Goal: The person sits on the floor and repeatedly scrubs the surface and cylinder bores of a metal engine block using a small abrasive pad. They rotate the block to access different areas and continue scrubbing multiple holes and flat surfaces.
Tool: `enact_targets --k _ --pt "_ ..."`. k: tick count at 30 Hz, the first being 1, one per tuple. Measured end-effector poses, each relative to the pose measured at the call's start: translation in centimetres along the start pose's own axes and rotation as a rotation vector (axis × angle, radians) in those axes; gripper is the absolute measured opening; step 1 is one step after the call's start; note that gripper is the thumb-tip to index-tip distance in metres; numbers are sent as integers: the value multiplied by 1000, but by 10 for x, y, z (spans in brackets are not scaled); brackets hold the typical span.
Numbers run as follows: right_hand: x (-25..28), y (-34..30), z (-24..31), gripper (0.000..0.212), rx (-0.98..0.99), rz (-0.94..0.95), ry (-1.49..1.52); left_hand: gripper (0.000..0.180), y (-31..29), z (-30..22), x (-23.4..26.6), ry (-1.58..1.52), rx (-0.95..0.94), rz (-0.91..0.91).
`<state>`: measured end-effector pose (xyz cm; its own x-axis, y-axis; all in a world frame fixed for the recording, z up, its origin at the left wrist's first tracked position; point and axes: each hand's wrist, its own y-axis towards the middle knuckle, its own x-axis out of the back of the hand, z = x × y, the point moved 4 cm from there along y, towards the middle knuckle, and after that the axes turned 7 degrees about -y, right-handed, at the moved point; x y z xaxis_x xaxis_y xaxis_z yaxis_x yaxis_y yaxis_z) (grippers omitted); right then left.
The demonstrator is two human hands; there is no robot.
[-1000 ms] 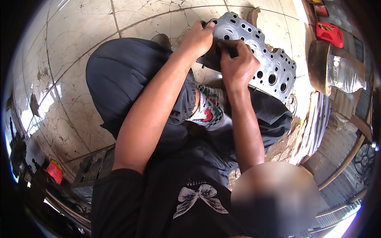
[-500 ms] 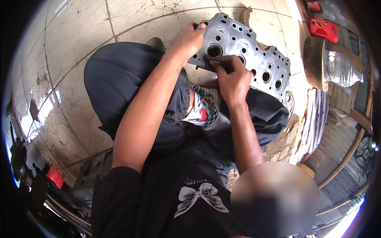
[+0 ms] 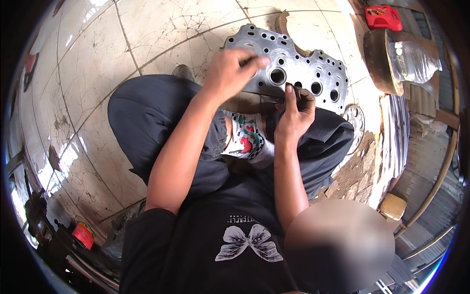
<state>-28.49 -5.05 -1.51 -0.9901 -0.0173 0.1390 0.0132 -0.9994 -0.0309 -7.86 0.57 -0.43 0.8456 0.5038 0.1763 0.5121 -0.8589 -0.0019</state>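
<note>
A grey metal cylinder head [image 3: 299, 69] with several round bores and small holes lies beyond my crossed legs, its near right side by my right knee. My left hand [image 3: 229, 73] is over its left end, fingers reaching across the face; the fingertips are smeared by motion, so whether they hold anything does not show. At its near edge, my right hand [image 3: 294, 117] is closed, thumb and fingers pinched together below a bore. Something small and dark shows at those fingertips, too small to name.
Cracked pale tiles [image 3: 93, 98] spread to the left and far side. A curved brown piece [image 3: 282, 22] lies behind the cylinder head, and a round metal disc [image 3: 354, 122] by my right knee. A red jug [image 3: 383, 17] and a clear plastic bottle [image 3: 416, 61] are at the far right.
My left hand has let go of the cylinder head's far left edge and come nearer over its face. My right hand has drawn back from the bore to the near edge, its fingers turned upward.
</note>
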Motion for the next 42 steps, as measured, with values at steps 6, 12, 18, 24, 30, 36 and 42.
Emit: enact_targets --k 6,12,18,24,30,36,42 --pt "-22 -9 5 24 605 -25 -361 47 -34 1 -54 -466 100 278" --pt "-26 -31 15 32 597 328 -198 29 -34 2 -31 -521 79 109" --pt "-12 -17 11 43 362 386 230 17 -22 -5 6 -25 4 -87" --pt "18 39 20 36 181 185 -31 13 -25 2 8 277 -273 -220" --pt "-9 112 54 44 486 257 -615 11 -17 10 -16 360 -302 -103" --pt "-19 127 16 37 595 69 -570 11 -22 10 -24 493 -341 -130" --pt "-26 117 19 41 643 102 -648 10 -15 13 -30 490 -297 -263"
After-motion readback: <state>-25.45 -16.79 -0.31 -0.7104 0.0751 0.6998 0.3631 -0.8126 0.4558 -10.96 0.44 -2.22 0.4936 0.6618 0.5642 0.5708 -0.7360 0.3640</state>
